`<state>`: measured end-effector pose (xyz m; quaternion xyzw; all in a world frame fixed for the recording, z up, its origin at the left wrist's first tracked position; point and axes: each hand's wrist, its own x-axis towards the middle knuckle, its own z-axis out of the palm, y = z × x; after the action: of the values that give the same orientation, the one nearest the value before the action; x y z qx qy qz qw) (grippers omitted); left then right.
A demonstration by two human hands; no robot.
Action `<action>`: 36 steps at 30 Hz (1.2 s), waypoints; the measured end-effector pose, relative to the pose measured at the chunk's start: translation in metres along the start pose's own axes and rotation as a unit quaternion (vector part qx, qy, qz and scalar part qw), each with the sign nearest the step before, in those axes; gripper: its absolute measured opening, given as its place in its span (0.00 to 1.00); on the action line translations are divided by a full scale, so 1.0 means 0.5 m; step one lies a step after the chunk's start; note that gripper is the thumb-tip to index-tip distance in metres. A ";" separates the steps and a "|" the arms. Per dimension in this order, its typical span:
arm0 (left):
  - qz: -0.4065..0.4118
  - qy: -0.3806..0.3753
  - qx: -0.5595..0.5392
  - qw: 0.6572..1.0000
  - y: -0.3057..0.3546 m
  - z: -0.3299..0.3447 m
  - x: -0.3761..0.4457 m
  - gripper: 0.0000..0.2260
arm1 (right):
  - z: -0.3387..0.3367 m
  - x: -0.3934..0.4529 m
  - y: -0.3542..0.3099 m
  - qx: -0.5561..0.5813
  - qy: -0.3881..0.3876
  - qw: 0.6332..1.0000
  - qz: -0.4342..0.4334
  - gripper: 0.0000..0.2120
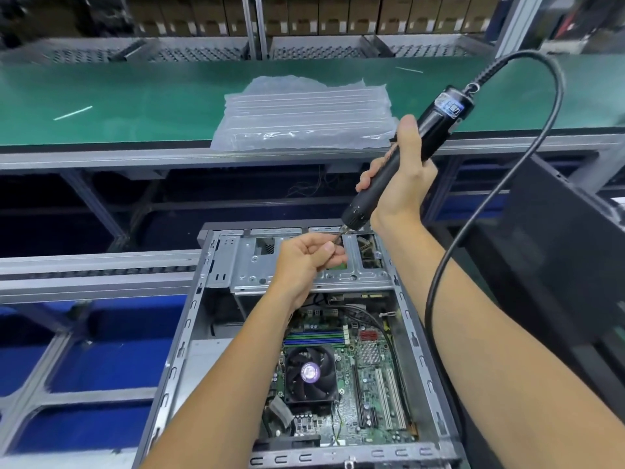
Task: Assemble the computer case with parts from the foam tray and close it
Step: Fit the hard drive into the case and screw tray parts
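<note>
Evidently to seat a screw, the left hand (306,257) pinches the bit at twelve o'clock of the computer case (304,350) while the right hand (397,184) grips the electric screwdriver (406,157).

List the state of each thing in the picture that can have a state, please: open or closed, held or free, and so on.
computer case: open, side panel off, motherboard visible inside.
electric screwdriver: held tilted, bit pointing down at the drive cage.
right hand: grips the screwdriver body.
left hand: pinches at the bit tip; whether it holds a screw, I cannot tell.
CPU fan: mounted on the board.
plastic bags: lying flat on the green bench, untouched.
</note>
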<state>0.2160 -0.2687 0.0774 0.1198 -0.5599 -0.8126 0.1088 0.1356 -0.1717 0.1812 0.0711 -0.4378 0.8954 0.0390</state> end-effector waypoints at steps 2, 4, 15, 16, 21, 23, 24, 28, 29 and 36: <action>0.002 0.003 0.004 1.000 -0.002 0.001 0.001 0.06 | 0.000 0.002 0.002 0.000 -0.009 1.000 0.002 0.16; 0.005 0.005 0.000 1.000 -0.005 0.002 0.002 0.06 | 0.000 0.004 0.004 -0.018 -0.029 0.999 -0.002 0.17; 0.038 0.005 -0.032 0.999 -0.021 -0.021 -0.002 0.09 | 0.009 -0.007 0.019 -0.053 -0.083 0.995 -0.006 0.22; 0.039 0.001 -0.030 0.999 -0.020 -0.024 -0.002 0.09 | 0.008 -0.007 0.020 -0.046 -0.080 0.996 -0.001 0.22; 0.021 -0.003 -0.021 1.000 -0.023 -0.031 -0.002 0.08 | 0.001 -0.010 0.026 -0.032 -0.055 0.998 0.011 0.18; 0.010 -0.005 -0.007 1.000 -0.026 -0.031 -0.002 0.07 | 0.001 -0.009 0.024 -0.023 -0.046 0.999 0.015 0.18; 0.006 -0.006 -0.002 1.000 -0.026 -0.031 -0.002 0.06 | 0.001 -0.009 0.022 -0.020 -0.045 0.999 0.016 0.18; 0.008 -0.010 0.000 1.000 -0.027 -0.031 -0.004 0.06 | -0.002 -0.011 0.019 -0.023 -0.063 0.998 0.016 0.19; 0.010 -0.011 0.003 1.000 -0.028 -0.031 -0.004 0.07 | -0.002 -0.012 0.019 -0.029 -0.075 0.997 0.014 0.20; 0.049 -0.025 0.005 0.998 -0.031 -0.032 -0.009 0.14 | -0.001 -0.021 0.025 -0.064 -0.133 0.989 -0.003 0.20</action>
<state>0.2244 -0.2760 0.0575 0.0725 -0.5715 -0.8063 0.1344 0.1442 -0.1793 0.1694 0.1888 -0.4950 0.8480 -0.0122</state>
